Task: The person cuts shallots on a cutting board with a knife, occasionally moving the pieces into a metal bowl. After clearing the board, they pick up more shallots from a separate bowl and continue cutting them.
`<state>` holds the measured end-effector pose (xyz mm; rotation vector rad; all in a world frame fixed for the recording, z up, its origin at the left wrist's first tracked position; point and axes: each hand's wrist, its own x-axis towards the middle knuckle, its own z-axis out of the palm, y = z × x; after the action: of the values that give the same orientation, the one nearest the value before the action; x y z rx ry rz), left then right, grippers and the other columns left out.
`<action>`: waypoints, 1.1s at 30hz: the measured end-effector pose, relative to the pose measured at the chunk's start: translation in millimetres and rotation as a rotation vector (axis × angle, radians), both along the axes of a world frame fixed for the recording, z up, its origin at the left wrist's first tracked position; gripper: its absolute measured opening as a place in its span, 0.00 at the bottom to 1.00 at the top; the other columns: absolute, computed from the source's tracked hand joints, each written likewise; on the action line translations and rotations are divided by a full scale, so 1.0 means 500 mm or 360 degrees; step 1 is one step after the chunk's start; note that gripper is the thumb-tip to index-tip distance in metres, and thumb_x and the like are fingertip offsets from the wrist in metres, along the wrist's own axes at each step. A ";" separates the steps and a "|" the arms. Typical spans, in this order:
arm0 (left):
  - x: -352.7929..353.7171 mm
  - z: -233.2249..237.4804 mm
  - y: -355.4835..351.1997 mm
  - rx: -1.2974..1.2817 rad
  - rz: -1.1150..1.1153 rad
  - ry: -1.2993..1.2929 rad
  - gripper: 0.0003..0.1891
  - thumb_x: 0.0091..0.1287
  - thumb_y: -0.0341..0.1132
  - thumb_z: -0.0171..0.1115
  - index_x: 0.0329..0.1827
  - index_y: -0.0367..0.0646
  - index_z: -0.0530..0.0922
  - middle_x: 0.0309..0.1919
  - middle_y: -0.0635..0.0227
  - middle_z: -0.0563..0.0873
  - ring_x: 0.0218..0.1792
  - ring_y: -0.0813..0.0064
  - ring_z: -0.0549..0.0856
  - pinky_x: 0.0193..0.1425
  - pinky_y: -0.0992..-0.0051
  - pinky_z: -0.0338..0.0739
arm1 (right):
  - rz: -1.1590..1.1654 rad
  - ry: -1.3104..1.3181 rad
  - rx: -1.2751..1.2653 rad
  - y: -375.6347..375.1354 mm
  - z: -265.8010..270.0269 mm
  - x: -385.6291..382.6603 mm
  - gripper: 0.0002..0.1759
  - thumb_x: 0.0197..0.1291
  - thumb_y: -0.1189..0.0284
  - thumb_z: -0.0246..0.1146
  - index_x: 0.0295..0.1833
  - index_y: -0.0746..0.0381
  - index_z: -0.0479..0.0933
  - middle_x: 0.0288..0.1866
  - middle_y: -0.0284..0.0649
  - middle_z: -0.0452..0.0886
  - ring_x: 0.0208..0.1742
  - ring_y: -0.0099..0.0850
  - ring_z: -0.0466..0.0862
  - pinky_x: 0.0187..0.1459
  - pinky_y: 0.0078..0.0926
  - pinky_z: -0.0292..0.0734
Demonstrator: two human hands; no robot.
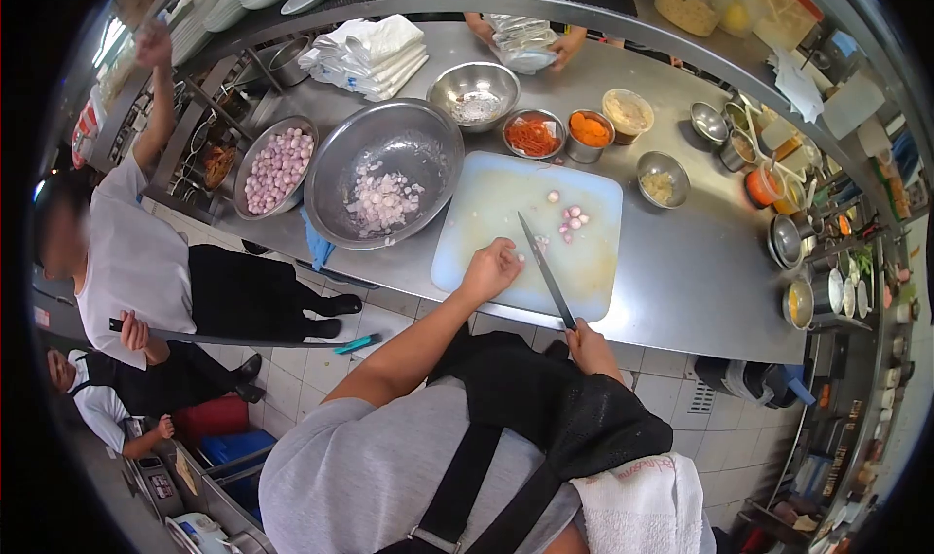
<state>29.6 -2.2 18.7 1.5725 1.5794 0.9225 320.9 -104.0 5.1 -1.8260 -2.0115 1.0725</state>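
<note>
My right hand (591, 348) is closed around the handle of a kitchen knife (547, 270), whose long blade points away from me over the cutting board (474, 204). Left of the blade, my left hand (492, 270) is over the board with its fingers curled together. Whatever they hold, if anything, is too small to make out; a pale bit shows by the fingertips. Several peeled shallots (575, 218) lie on the board to the right of the knife. A large steel bowl (336, 155) beside the board contains chopped shallots (382, 199).
A bowl of whole shallots (280, 170) stands far left. Behind the board are a smaller steel bowl (474, 92), shredded orange food (532, 136) and a tub (628, 114). A small bowl (664, 179) sits right. Across the counter, another person's hands (566, 48) hold plastic packets. Two people are at left.
</note>
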 end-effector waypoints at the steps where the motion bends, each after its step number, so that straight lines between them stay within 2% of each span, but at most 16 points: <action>1: -0.019 -0.013 -0.002 0.0206 -0.0104 0.0046 0.14 0.68 0.32 0.76 0.53 0.37 0.85 0.41 0.57 0.92 0.41 0.56 0.93 0.48 0.60 0.89 | 0.0010 -0.0052 0.0014 -0.001 0.000 -0.004 0.17 0.81 0.61 0.61 0.60 0.64 0.77 0.39 0.65 0.88 0.44 0.67 0.88 0.46 0.64 0.82; 2: -0.034 -0.027 -0.004 0.0411 -0.0208 0.0090 0.12 0.70 0.31 0.75 0.52 0.37 0.86 0.45 0.56 0.91 0.43 0.56 0.93 0.49 0.61 0.89 | 0.0022 -0.0105 0.0027 -0.004 0.001 -0.009 0.18 0.81 0.61 0.61 0.62 0.63 0.76 0.38 0.65 0.88 0.42 0.67 0.88 0.46 0.66 0.82; 3: -0.040 -0.022 -0.002 0.0408 -0.0214 0.0092 0.12 0.70 0.31 0.75 0.52 0.37 0.86 0.45 0.56 0.91 0.43 0.56 0.93 0.49 0.61 0.89 | 0.0016 -0.0102 0.0024 -0.007 0.005 -0.014 0.18 0.81 0.61 0.61 0.62 0.63 0.76 0.38 0.65 0.88 0.42 0.67 0.88 0.46 0.66 0.82; 5: -0.051 -0.011 0.011 0.0615 -0.0485 0.0341 0.06 0.73 0.29 0.71 0.49 0.38 0.89 0.49 0.58 0.89 0.47 0.56 0.92 0.53 0.61 0.89 | 0.0034 -0.0231 0.0063 -0.011 0.018 -0.021 0.18 0.80 0.61 0.61 0.64 0.62 0.76 0.37 0.63 0.88 0.41 0.66 0.89 0.44 0.67 0.82; 8: -0.050 -0.024 0.033 0.0700 -0.0592 0.0374 0.05 0.73 0.28 0.69 0.47 0.41 0.90 0.47 0.62 0.89 0.48 0.55 0.91 0.55 0.60 0.88 | 0.0055 -0.0287 0.0131 -0.013 0.028 -0.025 0.18 0.80 0.61 0.61 0.65 0.61 0.76 0.36 0.62 0.88 0.40 0.66 0.89 0.44 0.67 0.82; 14: -0.050 -0.027 0.056 0.0661 -0.0694 0.0464 0.05 0.72 0.28 0.70 0.47 0.40 0.89 0.47 0.61 0.90 0.48 0.56 0.90 0.56 0.61 0.87 | 0.0143 -0.0282 0.0152 -0.035 0.070 -0.015 0.19 0.81 0.61 0.60 0.66 0.61 0.77 0.36 0.62 0.89 0.40 0.65 0.89 0.45 0.66 0.83; 18: -0.054 -0.023 0.064 0.0642 -0.0738 0.0521 0.04 0.71 0.28 0.69 0.46 0.40 0.89 0.46 0.61 0.90 0.48 0.55 0.90 0.56 0.60 0.87 | 0.0131 -0.0364 0.0098 -0.054 0.157 -0.013 0.18 0.81 0.61 0.60 0.66 0.61 0.78 0.36 0.62 0.89 0.40 0.65 0.89 0.45 0.66 0.83; 20: -0.054 -0.013 0.063 0.0658 -0.0753 0.0488 0.05 0.71 0.28 0.69 0.45 0.38 0.88 0.46 0.61 0.90 0.49 0.54 0.90 0.56 0.60 0.87 | 0.0038 -0.0419 -0.0013 -0.056 0.177 -0.020 0.15 0.80 0.60 0.60 0.60 0.60 0.79 0.38 0.61 0.89 0.43 0.66 0.88 0.47 0.66 0.81; 23: -0.056 -0.021 0.064 0.0670 -0.0764 0.0457 0.05 0.70 0.27 0.69 0.46 0.38 0.88 0.46 0.60 0.90 0.49 0.54 0.90 0.56 0.59 0.87 | 0.0041 -0.0393 0.0045 -0.043 0.082 -0.022 0.15 0.81 0.61 0.59 0.61 0.59 0.79 0.38 0.61 0.89 0.43 0.66 0.88 0.46 0.66 0.81; 29: -0.059 -0.024 0.061 0.0683 -0.0738 0.0428 0.05 0.70 0.26 0.69 0.47 0.39 0.88 0.46 0.60 0.89 0.49 0.54 0.90 0.56 0.59 0.87 | 0.0079 -0.0426 0.0043 -0.040 0.131 -0.032 0.14 0.81 0.62 0.59 0.61 0.60 0.78 0.38 0.60 0.89 0.42 0.66 0.88 0.46 0.67 0.80; 32: -0.058 -0.035 0.061 0.0706 -0.0735 0.0423 0.05 0.70 0.26 0.69 0.46 0.38 0.88 0.47 0.60 0.89 0.49 0.54 0.90 0.56 0.59 0.87 | 0.0092 -0.0368 0.0119 -0.028 0.063 -0.030 0.16 0.81 0.62 0.58 0.62 0.61 0.78 0.37 0.61 0.89 0.41 0.65 0.89 0.45 0.65 0.83; 33: -0.055 -0.034 0.058 0.0705 -0.0728 0.0420 0.05 0.70 0.26 0.69 0.46 0.38 0.88 0.47 0.60 0.89 0.49 0.54 0.90 0.56 0.59 0.87 | 0.0097 -0.0372 0.0119 -0.028 0.085 -0.031 0.16 0.81 0.62 0.58 0.62 0.61 0.78 0.37 0.61 0.89 0.41 0.65 0.89 0.45 0.65 0.83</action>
<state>2.1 26.9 1.9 2.3260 1.1368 0.8654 305.6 -117.9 47.8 -1.9402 -2.2175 0.8187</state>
